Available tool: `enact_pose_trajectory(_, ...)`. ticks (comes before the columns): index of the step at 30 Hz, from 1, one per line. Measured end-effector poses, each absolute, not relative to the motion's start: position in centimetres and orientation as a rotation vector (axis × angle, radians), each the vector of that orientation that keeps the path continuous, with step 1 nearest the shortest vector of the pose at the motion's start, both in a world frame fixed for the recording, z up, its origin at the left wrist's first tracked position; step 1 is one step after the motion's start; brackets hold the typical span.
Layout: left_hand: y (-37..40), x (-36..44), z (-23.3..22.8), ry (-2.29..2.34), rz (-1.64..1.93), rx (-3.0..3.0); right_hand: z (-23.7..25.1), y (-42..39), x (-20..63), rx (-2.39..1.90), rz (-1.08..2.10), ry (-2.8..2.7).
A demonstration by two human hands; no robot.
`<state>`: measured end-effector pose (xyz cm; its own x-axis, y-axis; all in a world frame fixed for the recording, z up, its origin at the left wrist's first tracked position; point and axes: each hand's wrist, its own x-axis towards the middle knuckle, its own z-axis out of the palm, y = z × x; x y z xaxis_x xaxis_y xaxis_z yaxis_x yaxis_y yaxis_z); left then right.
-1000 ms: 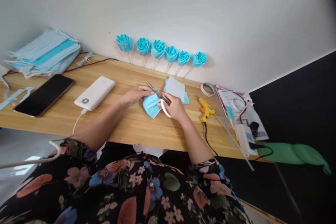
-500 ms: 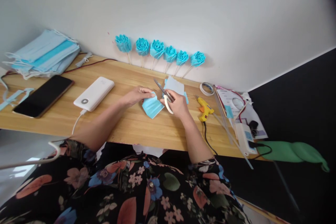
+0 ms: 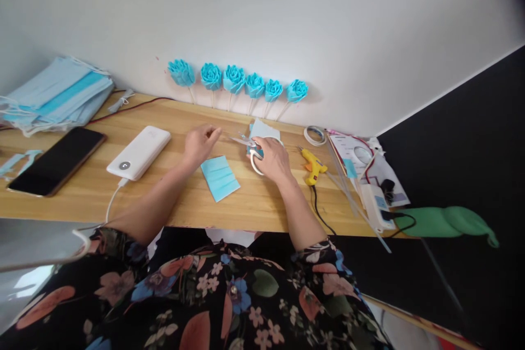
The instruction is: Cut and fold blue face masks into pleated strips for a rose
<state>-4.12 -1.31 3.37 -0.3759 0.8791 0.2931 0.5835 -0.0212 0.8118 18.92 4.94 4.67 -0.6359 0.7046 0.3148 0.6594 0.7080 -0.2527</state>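
The right hand [image 3: 274,157] holds the scissors [image 3: 248,145] by their white handle, with the blades pointing left over the counter [image 3: 172,197]. The left hand [image 3: 199,142] is above the counter with its fingers pinched narrow; I cannot tell if something thin is between them. A blue mask piece [image 3: 220,177] lies flat on the counter, between the two hands and a little nearer to the person, touching neither. A power bank [image 3: 138,145] lies to the left, a yellow glue gun [image 3: 312,164] to the right.
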Motion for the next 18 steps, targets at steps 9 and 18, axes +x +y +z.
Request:
enact_pose_trajectory(9,-0.98,-4.00,3.24,1.663,1.347,1.868,4.15,4.34,18.33,-0.885,0.066,-2.698)
enact_pose_trajectory(18,-1.09,-3.92,3.21,1.645,1.177,1.966,3.95,4.06,18.13,-0.751,0.023,-2.773)
